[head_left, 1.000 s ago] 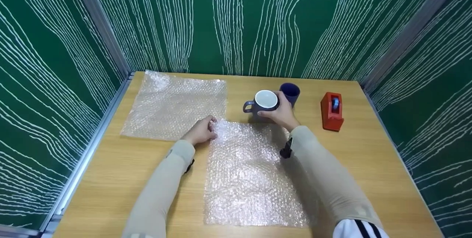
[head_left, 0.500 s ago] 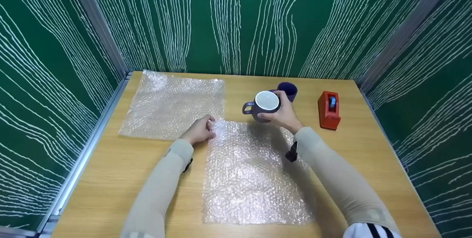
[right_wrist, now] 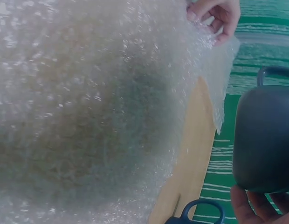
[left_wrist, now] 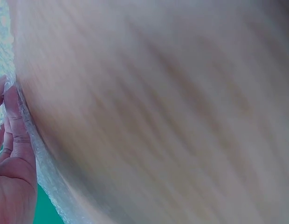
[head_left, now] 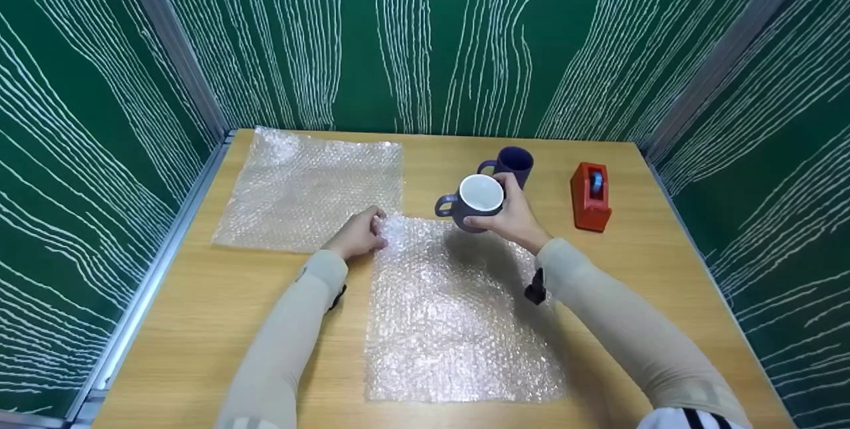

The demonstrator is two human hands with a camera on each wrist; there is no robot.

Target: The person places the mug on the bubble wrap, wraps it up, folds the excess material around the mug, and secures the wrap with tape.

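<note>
My right hand (head_left: 516, 218) grips a dark mug (head_left: 469, 218) with a white inside, fingers and thumb around its body. The mug is held over the far edge of a sheet of bubble wrap (head_left: 458, 323), its handle pointing left and its mouth tilted toward me. In the right wrist view the dark mug (right_wrist: 265, 140) hangs above the sheet's shadowed part. My left hand (head_left: 357, 235) pinches the far left corner of this bubble wrap. Seen from the left wrist, thumb and fingers (left_wrist: 14, 140) close on the sheet's edge.
A second, dark blue mug (head_left: 515, 162) stands behind the held one, handle to the left. Another bubble wrap sheet (head_left: 312, 183) lies at the back left. To the right sits a red tape dispenser (head_left: 590, 198). Green walls (head_left: 425, 44) with white lines enclose the wooden table (head_left: 265, 296).
The mug in my right hand has come slightly nearer, away from the second mug, whose handle now shows. My left hand stays at the sheet's corner.
</note>
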